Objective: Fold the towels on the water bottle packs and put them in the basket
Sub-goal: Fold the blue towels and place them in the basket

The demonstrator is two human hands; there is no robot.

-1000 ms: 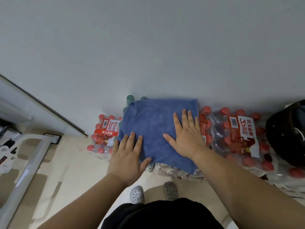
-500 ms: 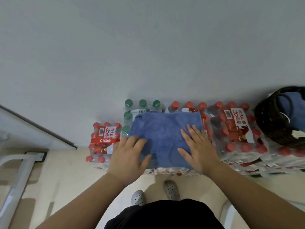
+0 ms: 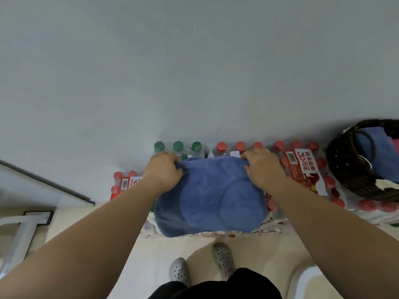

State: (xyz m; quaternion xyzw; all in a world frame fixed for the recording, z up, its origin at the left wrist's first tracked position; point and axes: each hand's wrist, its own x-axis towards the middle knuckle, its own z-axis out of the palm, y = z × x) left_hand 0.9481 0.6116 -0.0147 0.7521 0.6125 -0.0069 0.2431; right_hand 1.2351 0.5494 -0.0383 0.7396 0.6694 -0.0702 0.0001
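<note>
Head view, left hand point(image 3: 164, 169), right hand point(image 3: 262, 167) pinching plush blue towel point(image 3: 211, 197)

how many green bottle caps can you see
3 green caps in a row just beyond the blue towel: left, middle, right. More may be hidden under the towel and the left hand.

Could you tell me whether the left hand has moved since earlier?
Yes: the left hand went farther out, gripping the far corner of the towel beside the green-capped bottles.
</note>
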